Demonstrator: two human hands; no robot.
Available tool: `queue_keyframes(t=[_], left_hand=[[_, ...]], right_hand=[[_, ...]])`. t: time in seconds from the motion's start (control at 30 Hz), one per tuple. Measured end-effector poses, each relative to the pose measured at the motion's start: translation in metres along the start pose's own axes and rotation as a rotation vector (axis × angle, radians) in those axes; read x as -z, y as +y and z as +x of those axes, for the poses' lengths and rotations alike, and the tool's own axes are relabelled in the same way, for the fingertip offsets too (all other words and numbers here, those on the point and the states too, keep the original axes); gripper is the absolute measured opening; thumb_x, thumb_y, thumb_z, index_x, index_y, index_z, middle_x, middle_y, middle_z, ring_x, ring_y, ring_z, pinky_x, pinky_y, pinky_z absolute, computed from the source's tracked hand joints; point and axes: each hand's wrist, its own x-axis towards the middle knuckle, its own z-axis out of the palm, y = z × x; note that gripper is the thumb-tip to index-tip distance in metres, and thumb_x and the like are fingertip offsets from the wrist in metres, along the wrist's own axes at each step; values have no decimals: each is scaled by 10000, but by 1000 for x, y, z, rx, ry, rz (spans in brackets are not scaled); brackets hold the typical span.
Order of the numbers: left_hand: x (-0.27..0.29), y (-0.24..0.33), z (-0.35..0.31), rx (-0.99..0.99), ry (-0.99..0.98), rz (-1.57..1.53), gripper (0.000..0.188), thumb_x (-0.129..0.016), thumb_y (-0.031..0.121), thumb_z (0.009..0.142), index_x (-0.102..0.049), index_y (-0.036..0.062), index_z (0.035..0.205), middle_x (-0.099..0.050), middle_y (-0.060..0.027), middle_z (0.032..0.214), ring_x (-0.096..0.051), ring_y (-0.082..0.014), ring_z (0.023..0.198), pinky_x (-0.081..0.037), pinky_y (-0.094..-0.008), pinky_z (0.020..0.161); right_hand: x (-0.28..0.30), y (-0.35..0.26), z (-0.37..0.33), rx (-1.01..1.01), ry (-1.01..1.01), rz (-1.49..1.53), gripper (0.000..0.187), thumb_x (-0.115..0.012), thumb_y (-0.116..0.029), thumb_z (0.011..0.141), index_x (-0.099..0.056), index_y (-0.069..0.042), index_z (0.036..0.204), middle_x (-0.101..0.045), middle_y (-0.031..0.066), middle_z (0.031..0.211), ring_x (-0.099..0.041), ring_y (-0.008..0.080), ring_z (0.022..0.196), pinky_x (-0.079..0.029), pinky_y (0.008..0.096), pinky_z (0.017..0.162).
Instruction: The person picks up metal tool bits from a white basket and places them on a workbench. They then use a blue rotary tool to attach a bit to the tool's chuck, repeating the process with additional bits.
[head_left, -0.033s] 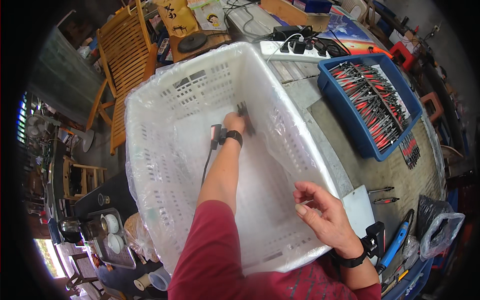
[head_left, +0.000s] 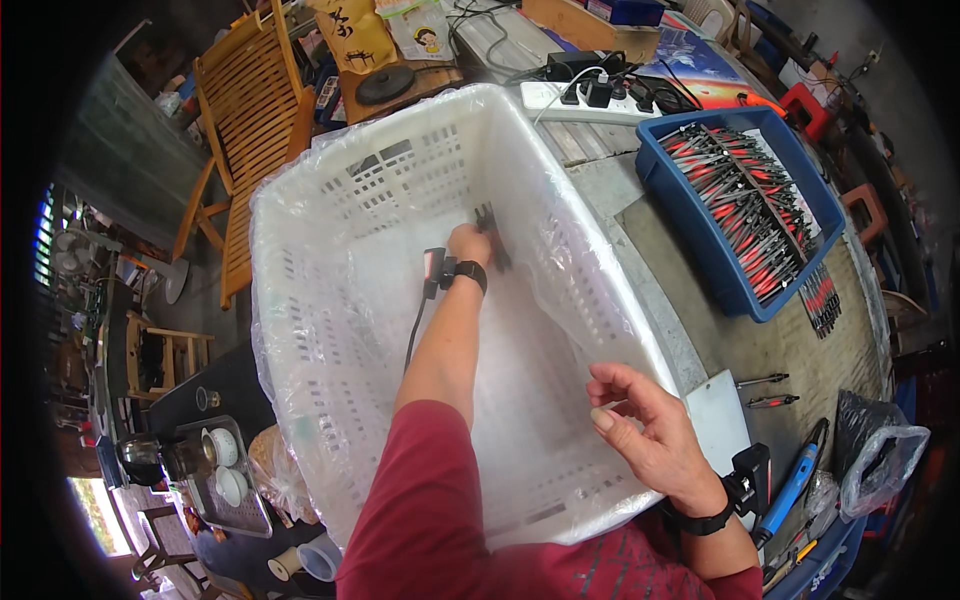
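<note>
A large white slatted crate point(head_left: 575, 235) lined with clear plastic film stands in front of me. My left hand point(head_left: 469, 243) reaches deep into it, at the far right corner of its bottom. The fingers are closed around a few dark, slender pen-like pieces point(head_left: 486, 218), seen only in part through the film and blur. Over the crate's near right side is my right hand point(head_left: 645, 420), holding nothing, its fingers loosely bent and apart from the thumb. Each wrist wears a black strap with a small device.
On the table to the right, a blue bin point(head_left: 690, 240) holds many slim grey and red pen-like pieces. Two similar pieces point(head_left: 772, 401), a blue tool point(head_left: 793, 483) and a power strip point(head_left: 545, 97) lie nearby. Left are a wooden chair point(head_left: 235, 130) and a metal tray point(head_left: 248, 516) with cups.
</note>
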Motion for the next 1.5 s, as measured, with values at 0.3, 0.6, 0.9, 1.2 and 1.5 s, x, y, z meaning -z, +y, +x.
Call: queue_keyframes(t=[0.3, 0.6, 0.9, 1.2, 1.5], left_hand=[[-9, -9, 6, -153, 174, 184, 96, -613, 74, 713, -598, -11, 672, -604, -108, 604, -589, -209, 476, -477, -322, 407], [21, 32, -24, -213, 191, 376, 245, -544, 248, 749, -652, 28, 746, -621, -197, 748, -602, -347, 785, -464, -403, 713], [95, 161, -86, -641, 316, -401, 137, -596, 93, 770, -617, -7, 680, -545, 13, 571, -447, -80, 521, -364, -237, 496], [16, 292, -287, -1159, -984, 231, 144, -562, 92, 819, -583, -18, 909, -567, -11, 749, -505, -75, 655, -415, -218, 567], [-105, 245, -350, -1414, -1185, 631, 242, -594, 142, 738, -578, -34, 905, -580, -193, 775, -570, -343, 747, -451, -399, 676]], right_hand=[[4, -7, -2, -58, -40, -45, 390, -585, -86, 810, -474, 18, 1169, -564, 77, 993, -536, 140, 908, -441, 271, 786], [4, -6, -1, 80, -31, -201, 374, -569, -101, 804, -480, -6, 1155, -543, 116, 1020, -543, 185, 917, -459, 278, 752], [-5, 6, -1, 306, 104, -244, 325, -543, -141, 777, -504, 16, 1059, -533, 203, 984, -495, 361, 945, -412, 397, 810], [6, -7, -49, 572, 143, -293, 160, -568, -113, 745, -509, -12, 855, -526, 148, 781, -529, 332, 763, -435, 417, 685], [30, 16, -92, 753, 225, -342, 167, -587, -126, 713, -501, -32, 821, -497, 103, 785, -506, 276, 750, -424, 360, 674]])
